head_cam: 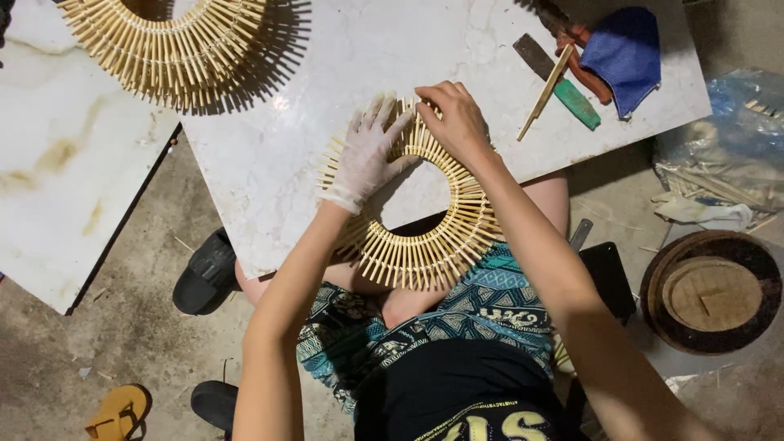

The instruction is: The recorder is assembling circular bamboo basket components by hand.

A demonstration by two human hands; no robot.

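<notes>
Your left hand (365,155), in a thin pale glove, lies flat with fingers spread on the upper left arc of the bamboo-stick ring (425,245). Your right hand (457,122), bare, curls its fingers down onto the ring's top edge, pinching at the sticks there. The ring rests on the near edge of the white marble slab (269,147), overhanging your lap. A second bamboo ring (163,49) sits at the slab's far left; a green-handled knife (563,86) and blue cloth (625,53) lie to the right.
</notes>
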